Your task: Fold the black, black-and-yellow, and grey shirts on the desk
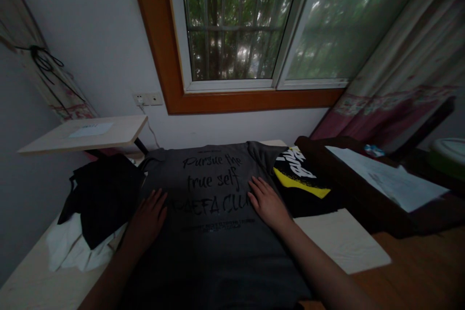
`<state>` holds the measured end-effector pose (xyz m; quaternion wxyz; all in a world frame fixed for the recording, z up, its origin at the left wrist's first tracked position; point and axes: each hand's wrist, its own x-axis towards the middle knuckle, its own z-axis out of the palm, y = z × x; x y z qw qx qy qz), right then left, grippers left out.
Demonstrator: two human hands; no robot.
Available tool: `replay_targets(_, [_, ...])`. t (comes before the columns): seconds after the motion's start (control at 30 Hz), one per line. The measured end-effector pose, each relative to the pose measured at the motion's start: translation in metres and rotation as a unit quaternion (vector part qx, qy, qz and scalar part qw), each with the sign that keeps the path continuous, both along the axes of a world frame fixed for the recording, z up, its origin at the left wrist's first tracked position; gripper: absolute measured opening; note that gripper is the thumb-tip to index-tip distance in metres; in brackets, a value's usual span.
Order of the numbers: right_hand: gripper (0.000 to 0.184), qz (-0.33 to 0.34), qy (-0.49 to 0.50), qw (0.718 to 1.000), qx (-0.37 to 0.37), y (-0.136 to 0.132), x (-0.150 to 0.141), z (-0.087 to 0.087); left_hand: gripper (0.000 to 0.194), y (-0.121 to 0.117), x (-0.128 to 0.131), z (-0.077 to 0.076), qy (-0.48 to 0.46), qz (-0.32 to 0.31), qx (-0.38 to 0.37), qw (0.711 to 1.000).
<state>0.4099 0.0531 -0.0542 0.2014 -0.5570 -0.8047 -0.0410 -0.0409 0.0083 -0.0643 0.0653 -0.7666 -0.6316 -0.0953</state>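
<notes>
A dark grey T-shirt (212, 242) with black lettering lies spread flat on the light table (341, 244) in front of me. My left hand (148, 218) rests flat on the shirt's left side, fingers stretched out. My right hand (267, 202) lies flat on the shirt's right side, fingers apart, beside the printed words. Neither hand holds anything.
A black garment on white cloth (96, 203) is heaped at the left. A black and yellow printed garment (303, 179) lies at the right. A dark wooden piece with papers (392, 181) stands further right. A small shelf (85, 133) juts out under the window wall.
</notes>
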Motion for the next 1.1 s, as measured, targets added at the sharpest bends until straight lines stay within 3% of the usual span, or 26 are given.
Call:
replay_targets(0.2, [0.052, -0.009, -0.028, 0.999, -0.012, -0.004, -0.001, 0.000, 0.057, -0.005, 0.003, 0.001, 0.013, 0.008, -0.025, 1.000])
replay_targets(0.4, [0.057, 0.003, -0.027, 0.999, -0.022, 0.018, -0.024, 0.014, 0.066, 0.010, 0.010, 0.009, 0.025, 0.032, -0.091, 0.995])
replay_targets(0.63, [0.062, 0.048, -0.013, 0.996, -0.069, 0.064, -0.114, 0.027, 0.067, 0.075, 0.081, 0.035, 0.017, -0.016, -0.103, 0.994])
replay_targets(0.73, [0.062, 0.025, -0.003, 0.996, -0.084, 0.077, -0.147, 0.021, 0.062, 0.105, 0.106, 0.034, 0.009, 0.008, -0.094, 0.996])
replay_targets(0.8, [0.062, 0.011, 0.005, 0.997, -0.080, 0.082, -0.157, 0.016, 0.061, 0.119, 0.109, 0.029, 0.001, 0.031, -0.076, 0.997])
replay_targets(0.93, [0.061, -0.006, 0.017, 0.997, -0.071, 0.088, -0.140, 0.006, 0.058, 0.127, 0.090, 0.019, -0.006, 0.034, -0.036, 0.999])
replay_targets(1.1, [0.058, -0.067, 0.016, 0.996, -0.059, 0.100, -0.074, -0.001, 0.058, 0.120, 0.044, 0.009, -0.009, 0.047, -0.020, 0.999])
